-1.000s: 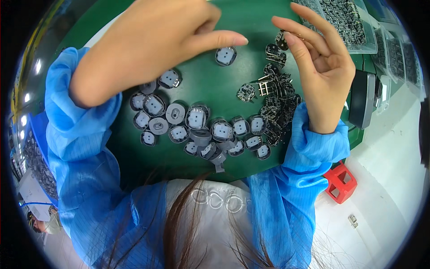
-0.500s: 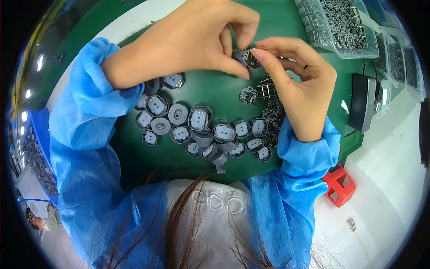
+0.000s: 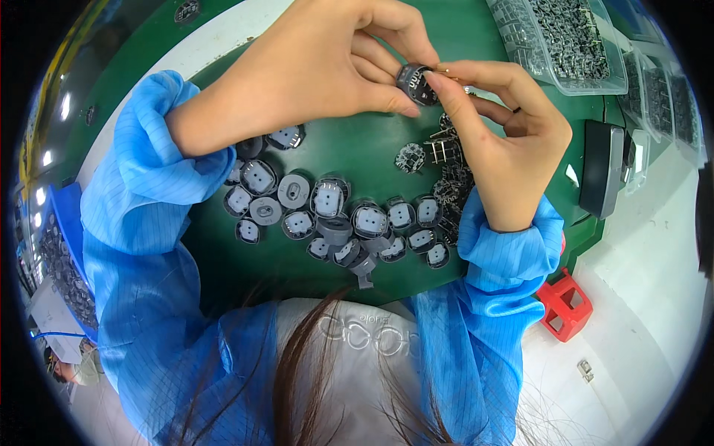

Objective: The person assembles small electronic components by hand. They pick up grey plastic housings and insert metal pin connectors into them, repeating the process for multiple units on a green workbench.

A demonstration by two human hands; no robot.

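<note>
Over the far side of the green table (image 3: 327, 141), my left hand (image 3: 320, 67) grips a round dark grey housing (image 3: 406, 74) between thumb and fingers. Against its open face sits a black circuit board (image 3: 421, 89), pinched by the thumb and forefinger of my right hand (image 3: 506, 134). Thin metal pins stick out near those fingertips. Just below the hands lie a small round circuit board (image 3: 410, 158) and a heap of similar boards with pins (image 3: 454, 186), partly hidden by my right hand. Several grey round housings with pale inner plates (image 3: 370, 219) spread nearer to me.
A clear plastic box full of small metal-pinned parts (image 3: 569, 44) stands at the far right, with more clear trays (image 3: 662, 104) beyond it. Nearby is a black box-shaped device (image 3: 601, 169). A red stool (image 3: 565, 305) stands below the table's right edge. At left, a blue bin (image 3: 67, 230) holds dark parts.
My left fingers have closed further round the housing, and its face with the board has turned more into view. My right hand has shifted slightly right. Parts on the far left green surface have moved.
</note>
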